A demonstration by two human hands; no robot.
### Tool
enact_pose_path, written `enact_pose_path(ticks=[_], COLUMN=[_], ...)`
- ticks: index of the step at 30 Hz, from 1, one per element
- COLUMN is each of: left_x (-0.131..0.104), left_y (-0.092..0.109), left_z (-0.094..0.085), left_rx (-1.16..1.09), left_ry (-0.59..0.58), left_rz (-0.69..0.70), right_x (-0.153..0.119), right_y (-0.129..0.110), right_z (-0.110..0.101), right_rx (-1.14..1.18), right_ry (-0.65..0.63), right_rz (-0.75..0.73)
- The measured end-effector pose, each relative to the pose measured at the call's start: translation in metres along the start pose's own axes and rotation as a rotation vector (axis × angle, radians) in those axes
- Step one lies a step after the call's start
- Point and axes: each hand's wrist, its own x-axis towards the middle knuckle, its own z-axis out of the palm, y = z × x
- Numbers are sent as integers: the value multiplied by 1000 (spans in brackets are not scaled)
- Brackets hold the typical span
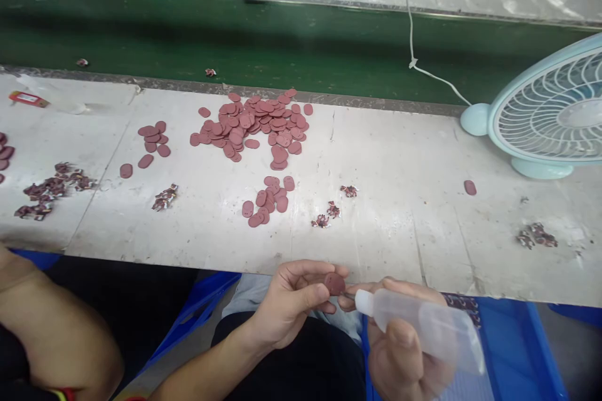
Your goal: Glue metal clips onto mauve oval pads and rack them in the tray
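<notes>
Between the thumb and fingers of my left hand (296, 301) is a flat reddish-brown oval disc (335, 284), held just past the table's front edge. My right hand (399, 351) is wrapped round a translucent squeeze bottle (418, 322) that lies nearly level, its white cap and thin nozzle pointing left. The nozzle tip is at the disc's lower right edge; I cannot tell whether it touches. Farther in on the table are a small group of like discs (268, 200) and several small brown figure-like pieces (333, 209).
A large pile of discs (254, 122) lies mid-table. A pale blue fan (555, 106) stands at right, its white cord (411, 37) crossing the green conveyor belt (305, 44). A blue crate (517, 344) is below right. Another person's arm (61, 332) is at lower left.
</notes>
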Motion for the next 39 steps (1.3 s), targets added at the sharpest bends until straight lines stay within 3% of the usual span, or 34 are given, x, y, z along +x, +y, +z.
enact_pose_path(ticks=[2,4,6,8,10,12,14,17,19,23,25,27,30,35,39], left_x=[-1,-2,-2,-2,-2,-3,-5,-7,-9,-11,-11,-11,-11,-10,-7], left_y=[1,3,6,8,11,14,19,28,33,39,39,38,35,29,25], left_z=[-1,-2,-3,-5,-9,-15,-21,-28,-29,-29,-29,-30,-30,-23,-16], left_rx=[-6,-6,-9,-22,-34,-38,-34,-23,-22,-23,-24,-29,-31,26,58], left_ry=[-9,-17,-15,0,26,56,97,164,189,183,176,171,164,176,154], left_rz=[12,20,23,25,25,30,45,86,115,146,148,146,145,140,150], right_x=[18,43,72,98,113,115,105,81,72,82,93,97,89,50,31], right_y=[-9,-10,-1,13,24,26,20,10,10,22,28,28,18,-5,-9], right_z=[-5,-17,-34,-53,-65,-69,-64,-40,-18,20,30,33,28,17,18], right_rx=[186,492,885,1232,1370,1326,1147,607,118,-885,-1066,-1110,-958,-303,-209], right_ry=[43,3,-142,-395,-525,-508,-440,-337,-324,-508,-592,-604,-495,-459,-427], right_rz=[64,249,484,679,760,744,586,241,78,-285,-369,-391,-337,88,220])
